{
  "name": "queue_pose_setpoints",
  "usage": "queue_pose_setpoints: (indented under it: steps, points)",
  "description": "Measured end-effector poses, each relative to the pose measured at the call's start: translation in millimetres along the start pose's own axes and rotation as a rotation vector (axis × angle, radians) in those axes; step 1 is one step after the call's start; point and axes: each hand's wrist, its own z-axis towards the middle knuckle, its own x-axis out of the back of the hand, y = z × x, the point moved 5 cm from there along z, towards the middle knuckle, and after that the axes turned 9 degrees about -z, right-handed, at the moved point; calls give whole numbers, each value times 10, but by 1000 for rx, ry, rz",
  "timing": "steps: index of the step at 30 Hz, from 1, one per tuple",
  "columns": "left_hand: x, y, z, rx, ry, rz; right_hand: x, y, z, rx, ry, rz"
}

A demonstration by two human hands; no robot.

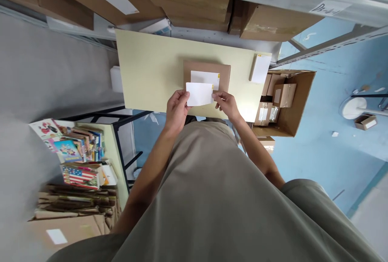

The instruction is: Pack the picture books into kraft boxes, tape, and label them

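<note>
Between my two hands is a white label (199, 94) with a small yellow mark at its right end. My left hand (177, 110) pinches its left edge between thumb and fingers. At the label's right edge, my right hand (226, 103) has its thumb and fingertips closed on the corner. Just beyond lies a brown cardboard box (207, 66), flat on the pale yellow table (148, 72). A similar white label (205, 78) is on the box's top, partly hidden by the held one.
A stack of white labels (260, 68) lies at the table's right end. Right of the table stands a large open carton (300, 104) holding small boxes. Shelved cartons (188, 5) line the far side. Books (80, 145) and flattened cardboard (75, 205) are at lower left.
</note>
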Motion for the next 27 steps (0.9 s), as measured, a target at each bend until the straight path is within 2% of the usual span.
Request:
queue_pose_setpoints:
  steps: [5,9,14,17,23,27]
  points:
    - [-59,-65,-63,-10,8,-9,40,24,29,-27,-61,-19]
    - [39,-212,17,6,36,41,89,30,-1,18,-8,-65]
    - [286,-439,311,44,123,157,140,93,-36,92,124,-188]
    - [363,-484,543,13,113,244,140,109,-27,100,192,-268]
    - [273,-529,1008,-36,79,358,133,12,204,72,323,-479]
    - [175,-559,1201,-95,90,427,102,-40,424,15,375,-618]
